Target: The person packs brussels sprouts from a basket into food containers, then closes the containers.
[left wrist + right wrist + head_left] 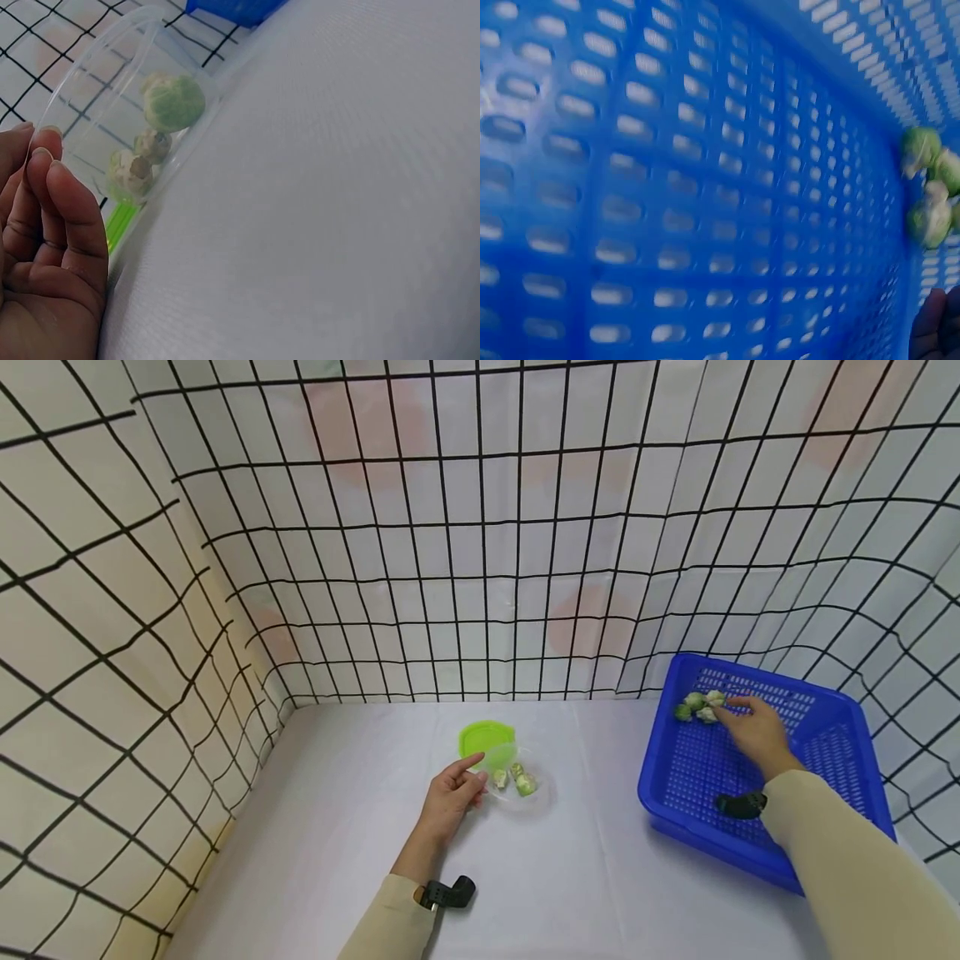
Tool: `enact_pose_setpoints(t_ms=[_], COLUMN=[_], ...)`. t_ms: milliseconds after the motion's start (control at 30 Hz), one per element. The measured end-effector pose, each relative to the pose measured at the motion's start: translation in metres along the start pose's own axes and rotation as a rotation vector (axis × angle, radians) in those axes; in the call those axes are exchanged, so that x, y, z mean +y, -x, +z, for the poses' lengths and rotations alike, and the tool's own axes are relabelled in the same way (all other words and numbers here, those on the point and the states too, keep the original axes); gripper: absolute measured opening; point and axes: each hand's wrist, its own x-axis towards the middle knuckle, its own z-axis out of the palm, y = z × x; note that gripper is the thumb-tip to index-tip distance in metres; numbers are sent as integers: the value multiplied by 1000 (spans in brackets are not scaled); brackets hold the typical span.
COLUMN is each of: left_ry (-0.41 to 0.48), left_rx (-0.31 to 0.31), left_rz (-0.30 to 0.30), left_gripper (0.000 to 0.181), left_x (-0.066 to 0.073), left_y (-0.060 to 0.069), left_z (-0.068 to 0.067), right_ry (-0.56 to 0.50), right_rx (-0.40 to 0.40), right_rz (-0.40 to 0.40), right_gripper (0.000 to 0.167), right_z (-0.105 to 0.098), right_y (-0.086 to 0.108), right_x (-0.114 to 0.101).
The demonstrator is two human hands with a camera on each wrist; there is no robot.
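Observation:
My left hand [447,799] pinches the rim of a clear plastic tub [161,37] between thumb and fingers. Inside the tub lie a green Brussels sprout [174,103] and two smaller, paler pieces [131,174]. A bright green lid [486,737] lies flat just behind the tub. Over at the right, my right hand [757,735] reaches down into a blue perforated basket [656,760], its fingertips close beside several Brussels sprouts [694,701] grouped in the basket's far left corner. In the right wrist view these sprouts [930,217] show at the right edge, with the fingers below them.
Black wire grid [480,552] stands behind the table and along both sides. A white cloth [315,827] covers the tabletop. Each wrist wears a black strapped device [450,892]. The basket's raised walls surround my right hand.

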Motion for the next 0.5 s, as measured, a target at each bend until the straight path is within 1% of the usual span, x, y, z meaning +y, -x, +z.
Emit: enact_pose_setpoints(t_ms=[100,233,333,500], left_ry=[0,7,14,16], left_rx=[-2,1,7,6], left_rz=[0,-13,-22,-24], left_gripper=[46,45,45,48], left_x=[1,2,2,2], left_y=[-1,-1,-1,-2], left_z=[0,0,0,-1], right_ry=[30,39,34,40], right_rx=[-20,-67,-89,-83], right_rz=[20,30,28,46], right_gripper=[69,76,80,80], right_z=[-1,1,3,9], right_y=[-4,-10,-14,-19], right_x=[12,21,23,21])
